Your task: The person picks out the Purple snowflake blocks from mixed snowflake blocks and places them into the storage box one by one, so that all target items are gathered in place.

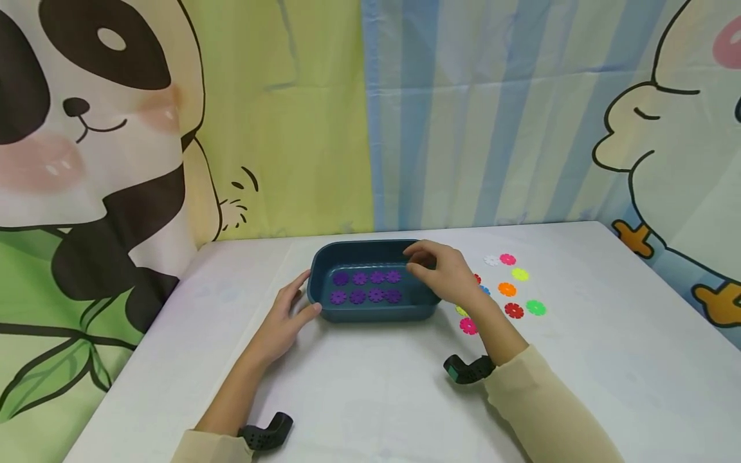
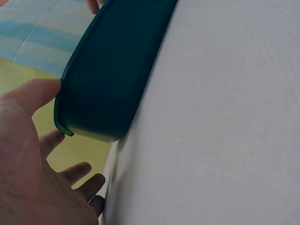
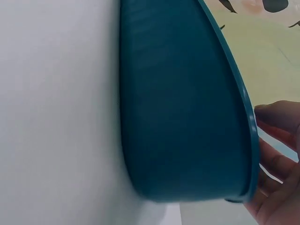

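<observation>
A dark teal plastic bin (image 1: 379, 314) stands on the white table, also seen from the side in both wrist views. Inside, several purple flower-shaped plastic discs (image 1: 376, 295) lie flat in two rows. My left hand (image 1: 282, 319) rests at the bin's left end; in the left wrist view its thumb and one finger touch the rim while the other fingers spread out beside it. Over the bin's right end is my right hand (image 1: 442, 271), its fingers loosely bent. I see nothing between those fingers, though the palm side is partly hidden.
Right of the bin, loose flower discs lie scattered: orange (image 1: 507, 289), green (image 1: 536, 307), dark red (image 1: 514, 310), pink (image 1: 469, 326) and others, some partly behind my right forearm. Printed cloth curtains (image 1: 312, 161) hang behind the table. A black band (image 1: 269, 432) is on each wrist.
</observation>
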A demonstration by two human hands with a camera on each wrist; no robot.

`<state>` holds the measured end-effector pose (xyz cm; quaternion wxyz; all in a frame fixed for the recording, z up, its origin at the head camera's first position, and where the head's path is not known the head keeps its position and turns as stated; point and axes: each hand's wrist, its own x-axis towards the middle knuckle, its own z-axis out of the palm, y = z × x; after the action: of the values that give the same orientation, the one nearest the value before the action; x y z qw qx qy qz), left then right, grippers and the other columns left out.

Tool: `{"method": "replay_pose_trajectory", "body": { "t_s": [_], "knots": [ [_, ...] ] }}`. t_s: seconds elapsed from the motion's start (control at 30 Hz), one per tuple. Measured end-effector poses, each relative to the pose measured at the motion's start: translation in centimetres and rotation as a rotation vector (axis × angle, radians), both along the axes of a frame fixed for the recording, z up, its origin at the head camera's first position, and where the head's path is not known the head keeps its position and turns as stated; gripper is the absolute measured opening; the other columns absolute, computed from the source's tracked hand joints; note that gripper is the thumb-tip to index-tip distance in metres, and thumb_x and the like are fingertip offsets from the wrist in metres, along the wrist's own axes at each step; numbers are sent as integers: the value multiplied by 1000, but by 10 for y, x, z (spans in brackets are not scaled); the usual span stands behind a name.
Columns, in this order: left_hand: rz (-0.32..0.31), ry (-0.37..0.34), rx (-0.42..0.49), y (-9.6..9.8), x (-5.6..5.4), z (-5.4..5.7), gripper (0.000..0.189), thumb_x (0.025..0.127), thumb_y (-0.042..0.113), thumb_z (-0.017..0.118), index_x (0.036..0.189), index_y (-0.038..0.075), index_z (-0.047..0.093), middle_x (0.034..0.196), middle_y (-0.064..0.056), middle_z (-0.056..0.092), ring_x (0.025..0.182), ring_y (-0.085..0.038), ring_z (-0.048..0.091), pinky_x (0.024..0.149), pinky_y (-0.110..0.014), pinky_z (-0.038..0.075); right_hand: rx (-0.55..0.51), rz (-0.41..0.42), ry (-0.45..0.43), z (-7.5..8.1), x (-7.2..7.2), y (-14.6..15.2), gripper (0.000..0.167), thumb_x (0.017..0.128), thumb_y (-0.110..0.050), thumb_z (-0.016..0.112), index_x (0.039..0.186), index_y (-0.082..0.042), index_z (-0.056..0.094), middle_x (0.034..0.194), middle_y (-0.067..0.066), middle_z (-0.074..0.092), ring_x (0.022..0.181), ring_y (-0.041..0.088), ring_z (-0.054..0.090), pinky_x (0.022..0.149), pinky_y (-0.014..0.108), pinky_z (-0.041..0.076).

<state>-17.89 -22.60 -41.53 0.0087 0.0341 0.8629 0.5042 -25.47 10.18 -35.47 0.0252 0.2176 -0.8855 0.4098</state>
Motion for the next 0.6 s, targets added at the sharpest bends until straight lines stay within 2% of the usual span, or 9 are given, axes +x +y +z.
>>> {"method": "replay_pose_trajectory", "body": {
  "t_s": [0.3,0.43,0.6],
  "knots": [
    [18,-18,-10,-1,1,5,71,103,37,60,165,32,25,171,-13,17,158,-41,17,124,-71,13,-16,-42,49,2,11,25,31,101,-15,66,131,-11,67,113,10,74,108,28,68,94,49,59],
    [14,-24,-23,-3,3,6,70,104,37,60,165,32,25,171,-13,18,158,-42,17,124,-70,14,21,-57,58,-1,17,43,33,101,-16,66,132,-9,66,117,11,73,108,28,68,92,49,60],
    [3,2,-73,-9,6,6,70,104,40,60,164,30,27,170,-13,20,157,-43,22,123,-71,16,85,-83,83,-5,24,71,37,100,-15,68,135,-7,64,127,14,68,111,32,66,92,51,60]
  ]
}}
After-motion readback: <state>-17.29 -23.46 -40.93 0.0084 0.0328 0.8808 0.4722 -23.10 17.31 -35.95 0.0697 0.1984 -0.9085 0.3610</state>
